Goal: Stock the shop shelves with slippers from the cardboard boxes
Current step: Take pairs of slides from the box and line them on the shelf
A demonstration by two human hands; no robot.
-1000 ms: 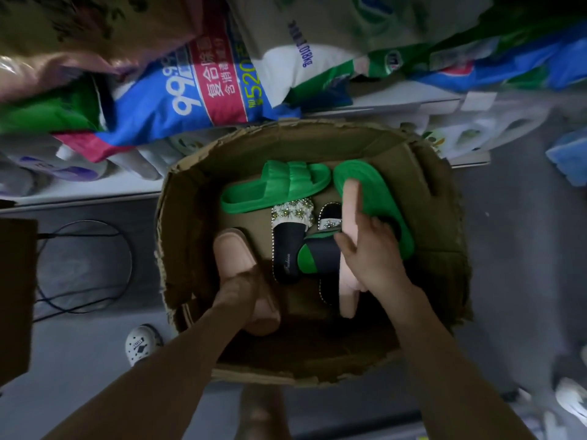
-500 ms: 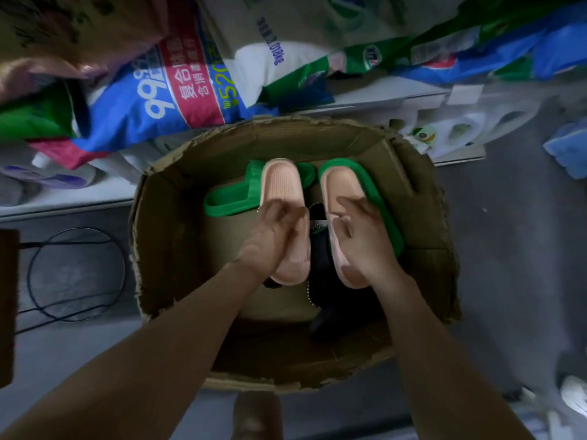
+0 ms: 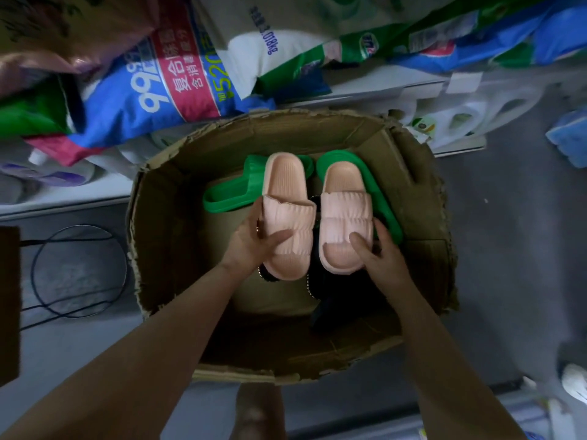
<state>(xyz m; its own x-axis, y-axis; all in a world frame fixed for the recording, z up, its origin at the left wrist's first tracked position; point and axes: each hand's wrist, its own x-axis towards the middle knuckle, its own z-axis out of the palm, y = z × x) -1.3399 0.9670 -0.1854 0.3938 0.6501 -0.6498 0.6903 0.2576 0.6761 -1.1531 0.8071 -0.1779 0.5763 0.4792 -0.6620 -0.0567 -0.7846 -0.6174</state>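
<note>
An open cardboard box (image 3: 422, 198) stands on the floor below me. Above it I hold two pink slippers side by side, soles down and straps up. My left hand (image 3: 254, 246) grips the left pink slipper (image 3: 286, 198) at its toe end, thumb across the strap. My right hand (image 3: 378, 252) grips the right pink slipper (image 3: 344, 201) the same way. Inside the box lie two green slippers, one (image 3: 232, 192) at the left, one (image 3: 384, 211) under the right pink slipper. Black slippers (image 3: 313, 281) with studded trim lie mostly hidden beneath my hands.
Shelves behind the box carry large detergent bags (image 3: 149, 87) and white jugs (image 3: 476, 112). A dark cable loop (image 3: 76, 271) lies on the grey floor at the left. A white shoe (image 3: 575, 381) is at the right edge, a dark box (image 3: 8, 300) at the left edge.
Both pink slippers have been turned strap side up and brought level, side by side, a little higher over the box. My thumbs now lie over the straps.
</note>
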